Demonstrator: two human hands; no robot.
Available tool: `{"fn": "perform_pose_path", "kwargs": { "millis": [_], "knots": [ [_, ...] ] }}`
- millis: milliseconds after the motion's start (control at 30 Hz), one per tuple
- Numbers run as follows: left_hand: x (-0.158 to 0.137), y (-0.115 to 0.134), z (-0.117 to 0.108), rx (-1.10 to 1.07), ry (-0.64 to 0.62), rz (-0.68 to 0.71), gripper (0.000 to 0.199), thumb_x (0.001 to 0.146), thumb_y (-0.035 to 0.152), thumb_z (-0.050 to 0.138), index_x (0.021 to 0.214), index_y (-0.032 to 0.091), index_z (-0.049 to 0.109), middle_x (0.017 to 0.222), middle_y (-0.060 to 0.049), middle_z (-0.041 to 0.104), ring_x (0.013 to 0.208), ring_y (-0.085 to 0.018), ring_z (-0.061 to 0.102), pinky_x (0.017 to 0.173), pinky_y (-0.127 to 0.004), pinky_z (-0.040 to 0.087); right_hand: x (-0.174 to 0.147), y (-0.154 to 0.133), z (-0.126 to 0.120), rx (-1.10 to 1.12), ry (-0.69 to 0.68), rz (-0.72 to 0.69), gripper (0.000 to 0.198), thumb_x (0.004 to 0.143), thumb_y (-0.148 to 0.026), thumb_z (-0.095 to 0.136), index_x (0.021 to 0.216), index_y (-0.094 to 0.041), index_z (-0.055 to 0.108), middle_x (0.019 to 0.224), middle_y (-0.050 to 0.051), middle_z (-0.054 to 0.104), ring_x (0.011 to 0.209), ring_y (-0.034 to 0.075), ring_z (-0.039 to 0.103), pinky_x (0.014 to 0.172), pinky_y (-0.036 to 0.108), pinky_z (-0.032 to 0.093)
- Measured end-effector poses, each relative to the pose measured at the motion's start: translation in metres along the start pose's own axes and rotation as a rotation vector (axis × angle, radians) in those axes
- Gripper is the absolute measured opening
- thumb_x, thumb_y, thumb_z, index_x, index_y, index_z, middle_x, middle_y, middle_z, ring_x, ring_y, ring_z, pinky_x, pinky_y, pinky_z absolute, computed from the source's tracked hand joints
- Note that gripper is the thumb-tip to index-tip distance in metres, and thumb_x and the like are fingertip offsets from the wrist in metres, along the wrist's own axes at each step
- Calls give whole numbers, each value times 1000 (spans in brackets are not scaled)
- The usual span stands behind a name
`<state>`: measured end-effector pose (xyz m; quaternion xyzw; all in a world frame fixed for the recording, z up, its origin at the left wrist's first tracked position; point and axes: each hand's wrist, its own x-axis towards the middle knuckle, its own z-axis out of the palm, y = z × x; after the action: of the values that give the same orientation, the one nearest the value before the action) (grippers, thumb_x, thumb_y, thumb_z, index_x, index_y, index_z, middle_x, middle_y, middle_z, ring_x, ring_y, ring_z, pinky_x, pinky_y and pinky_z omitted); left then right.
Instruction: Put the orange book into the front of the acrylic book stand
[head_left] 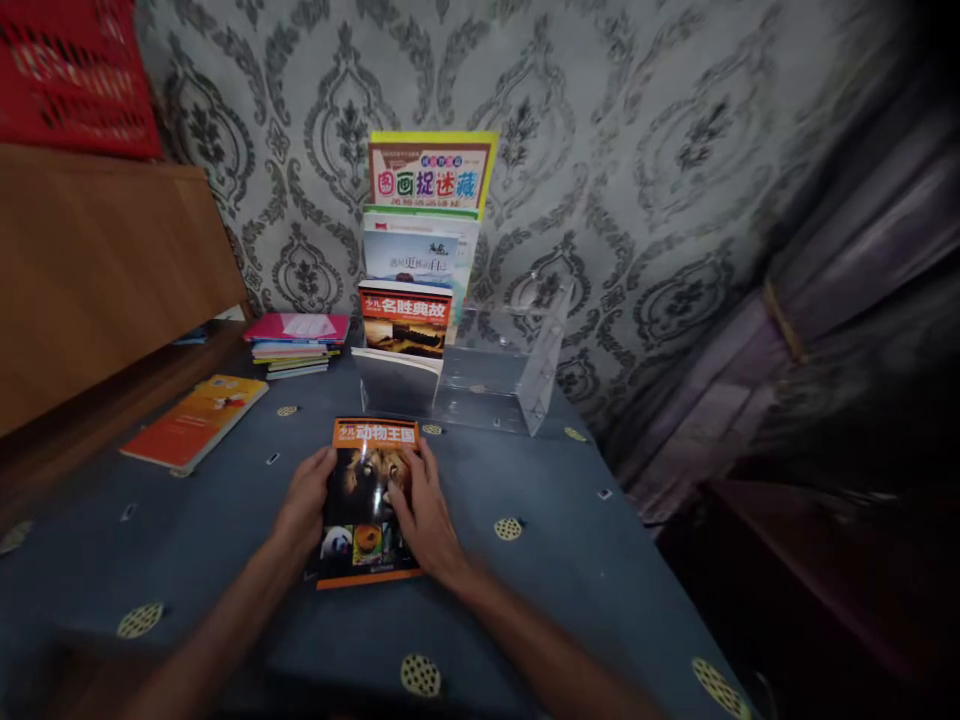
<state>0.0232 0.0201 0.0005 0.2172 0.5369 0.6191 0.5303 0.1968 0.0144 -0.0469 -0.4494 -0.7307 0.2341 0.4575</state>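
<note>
Between my two hands is a book [364,505] with an orange and black cover, a lion's face in the middle and small animal pictures below. My left hand [304,500] grips its left edge, fingers curled under it. On the right edge, my right hand [427,515] holds it with the thumb resting on the cover. Just beyond stands a clear tiered rack [499,375]. Its left side carries several upright books, among them a red-titled book [405,320], a pale blue book [412,260] and a tall yellow-edged book [431,172] at the back.
A stack of books [296,345] with a pink one on top lies left of the rack. Nearer, an orange book [196,422] lies flat on the blue patterned tablecloth [540,600]. A wooden cabinet [105,270] with a red basket [75,85] borders the left; a curtain [750,370] hangs right.
</note>
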Motion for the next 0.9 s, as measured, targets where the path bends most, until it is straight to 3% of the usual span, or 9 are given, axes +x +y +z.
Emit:
{"fn": "perform_pose_path", "kwargs": {
  "millis": [133,200,333,400,500,567,733,900],
  "knots": [
    [-2,8,14,-31,-148,68,44,62,46,85,91,16,73,89,-6,78,85,-25,74,77,-34,59,5,-3,-3,132,150,111,63,102,-43,42,157,-17,24,160,15,33,151,25,29,123,46,28],
    [-2,14,16,-34,-214,112,49,61,50,86,93,16,73,90,-6,78,87,-25,73,76,-33,58,9,-4,-7,212,167,180,64,101,-47,44,156,-18,27,156,14,42,147,25,36,121,45,32],
    [6,26,9,10,-273,230,52,61,57,86,93,18,72,86,-4,77,86,-24,72,74,-31,57,24,1,-21,366,-6,128,47,99,-53,45,131,-21,58,124,10,68,121,26,60,104,41,48],
    [16,33,4,53,-294,276,53,62,59,85,94,19,72,87,-3,76,85,-23,71,74,-30,57,34,6,-31,395,-131,53,44,97,-57,47,110,-20,68,100,6,71,100,25,66,89,37,54],
    [33,45,0,177,-362,358,53,67,63,80,96,19,72,93,-5,76,87,-23,70,74,-30,55,50,10,-43,379,-223,63,47,95,-62,48,93,-19,67,77,1,62,63,16,59,58,28,51],
    [43,52,2,279,-383,449,54,72,66,74,97,19,73,97,-6,76,89,-23,68,74,-30,54,61,10,-49,343,-209,67,47,95,-63,47,88,-19,63,73,0,57,52,13,52,48,25,44],
    [62,62,20,465,-286,706,54,81,67,62,105,19,72,102,-7,74,88,-22,64,62,-26,50,92,5,-62,60,-82,-112,35,98,-46,46,74,-22,54,71,1,56,61,16,57,55,25,45],
    [70,68,45,385,-223,825,49,87,60,55,109,19,70,105,-7,71,91,-22,63,65,-28,53,116,2,-73,-20,-30,-166,26,98,-35,46,83,-21,61,81,5,64,76,20,61,69,28,48]
  ]
}}
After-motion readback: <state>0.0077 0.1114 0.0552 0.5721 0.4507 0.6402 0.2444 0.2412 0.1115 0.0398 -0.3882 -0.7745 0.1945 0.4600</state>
